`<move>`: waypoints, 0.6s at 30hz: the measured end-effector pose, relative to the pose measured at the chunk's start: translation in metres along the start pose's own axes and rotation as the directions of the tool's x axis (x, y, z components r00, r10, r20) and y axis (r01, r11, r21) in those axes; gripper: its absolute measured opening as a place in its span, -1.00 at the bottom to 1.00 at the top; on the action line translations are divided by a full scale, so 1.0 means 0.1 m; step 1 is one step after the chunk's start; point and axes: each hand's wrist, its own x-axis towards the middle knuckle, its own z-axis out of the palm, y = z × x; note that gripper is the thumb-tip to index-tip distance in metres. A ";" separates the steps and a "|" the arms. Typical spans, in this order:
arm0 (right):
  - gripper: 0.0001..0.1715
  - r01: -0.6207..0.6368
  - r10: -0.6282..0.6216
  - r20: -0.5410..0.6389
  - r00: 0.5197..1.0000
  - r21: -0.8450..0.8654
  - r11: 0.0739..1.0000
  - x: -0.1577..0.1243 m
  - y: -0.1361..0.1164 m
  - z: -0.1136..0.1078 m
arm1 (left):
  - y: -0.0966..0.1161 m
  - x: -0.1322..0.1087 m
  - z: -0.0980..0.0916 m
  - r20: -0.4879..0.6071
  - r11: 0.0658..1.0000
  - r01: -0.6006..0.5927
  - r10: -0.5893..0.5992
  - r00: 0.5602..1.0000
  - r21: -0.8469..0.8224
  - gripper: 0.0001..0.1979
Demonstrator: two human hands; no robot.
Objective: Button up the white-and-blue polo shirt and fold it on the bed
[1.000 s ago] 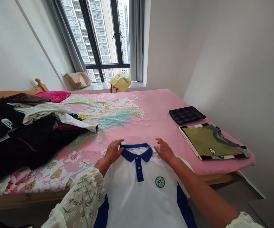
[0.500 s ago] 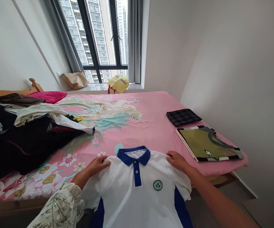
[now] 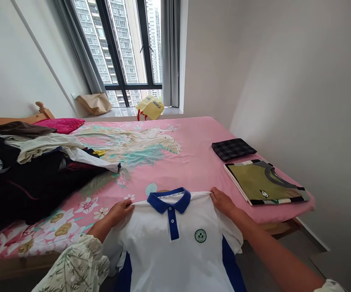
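Left hand (image 3: 123,210): grip closed on a white short-sleeved polo shirt with a blue collar, blue placket and blue side panels (image 3: 160,259), pinching the fabric at the shoulder seen on the left. Right hand (image 3: 223,201): grip likewise closed, on the opposite shoulder of the same garment.

Polo shirt: between the two hands, front facing the wearer of the camera, collar uppermost; shoulder line drawn roughly straight from grip to grip. Round green badge (image 3: 200,235) on the chest, on the right-hand side of the view. Lower part runs out of frame. Collar overlaps the near edge of the bed with a pink floral sheet (image 3: 193,162) in view; contact with it cannot be told.

On the bed, right side: a folded olive-green T-shirt with a grey neckband (image 3: 248,182), lying flat; just beyond it, a folded black-and-grey checked cloth (image 3: 233,149). Left side: a loose heap of black, white and brown clothes (image 3: 47,178), near a magenta pillow (image 3: 61,125). By the window: a brown paper bag (image 3: 95,104) and a yellow bag with red handles (image 3: 151,107).
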 end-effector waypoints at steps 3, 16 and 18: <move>-0.74 -0.016 0.017 -0.031 0.999 0.027 0.999 -0.17 0.02 -0.05 | 0.07 -0.15 -0.03 -0.057 0.999 -0.040 0.039 0.998 -0.027 -0.63; -0.58 0.123 -0.309 -0.574 0.758 -0.340 0.932 -0.52 -1.14 -2.61 | 1.77 -0.95 -1.95 -0.594 0.942 0.003 0.209 0.777 0.335 -0.48; -0.55 0.117 -0.415 -0.665 0.621 -0.444 0.888 -0.52 -1.50 -3.08 | 2.14 -0.96 -2.35 -0.673 0.910 0.018 0.294 0.679 0.415 -0.42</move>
